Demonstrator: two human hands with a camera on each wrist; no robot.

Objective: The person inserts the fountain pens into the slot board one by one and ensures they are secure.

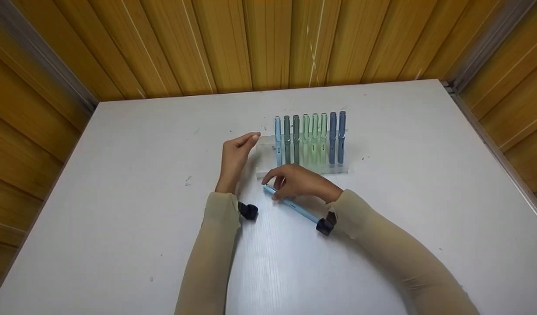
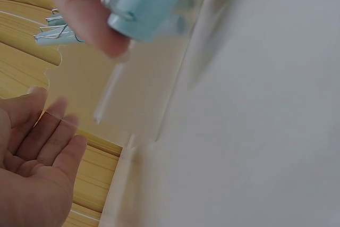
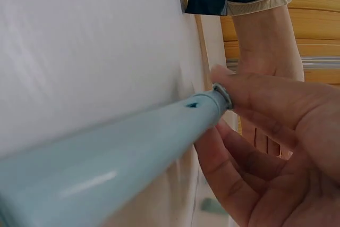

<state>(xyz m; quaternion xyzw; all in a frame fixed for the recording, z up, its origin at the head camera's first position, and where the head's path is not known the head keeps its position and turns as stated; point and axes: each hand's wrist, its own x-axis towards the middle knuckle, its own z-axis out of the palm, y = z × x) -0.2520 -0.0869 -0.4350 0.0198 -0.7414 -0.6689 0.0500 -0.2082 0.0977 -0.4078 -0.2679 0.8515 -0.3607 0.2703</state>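
A light blue pen (image 1: 297, 206) slants over the white table, its upper end between the thumb and fingers of my right hand (image 1: 301, 181). Its wire clip shows close up in the left wrist view, where the pen (image 2: 151, 6) passes in front of a clear rack (image 2: 143, 89). My left hand (image 1: 235, 159) pinches the left end of this clear pen rack (image 1: 265, 154), some fingers showing behind the see-through edge. Several pens stand upright in the rack: a light blue pen (image 1: 277, 135), dark green pens (image 1: 291, 140), light green pens (image 1: 315, 138) and dark blue pens (image 1: 337, 138).
The white table (image 1: 120, 197) reaches back to a wood-patterned wall (image 1: 268, 48). Black wrist cameras sit on both sleeves, the left camera (image 1: 249, 211) beside the right camera (image 1: 325, 225). Small dark marks dot the tabletop.
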